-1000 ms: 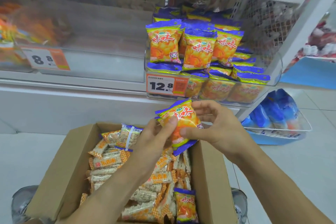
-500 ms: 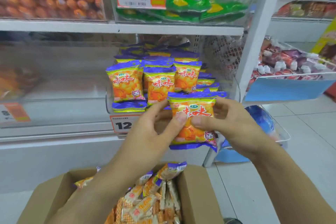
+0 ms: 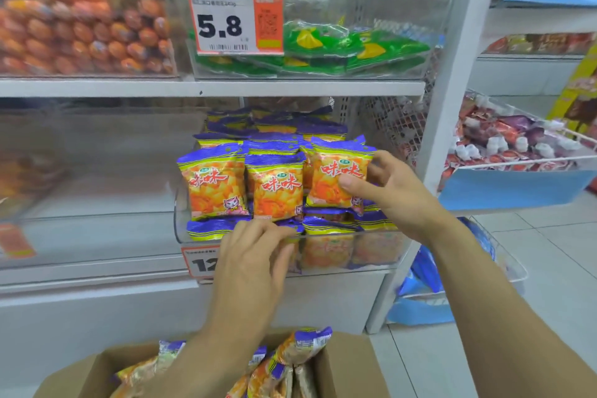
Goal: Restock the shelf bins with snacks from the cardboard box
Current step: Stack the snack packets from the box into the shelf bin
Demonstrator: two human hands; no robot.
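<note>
**Asker:** Two hands are up at the shelf. What has changed?

**Describer:** A second ago both hands held one orange-and-purple foil snack packet (image 3: 339, 173) over the box. Now it stands upright at the right of the front row in the clear plastic shelf bin (image 3: 381, 237). The right hand (image 3: 392, 191) keeps it pinched, thumb in front, fingers behind. The left hand (image 3: 258, 249) has let go; its loosely curled fingers rest on the bin's front lip, holding nothing.

**Asker:** So that packet is nearly stocked?

**Describer:** I judge so; only the release remains.

**Asker:** And the containers?

**Describer:** That bin is crowded with matching packets. Below, the brown cardboard box (image 3: 349, 365) holds more snacks. Above, another clear bin holds flat green packets (image 3: 355, 48).
</note>
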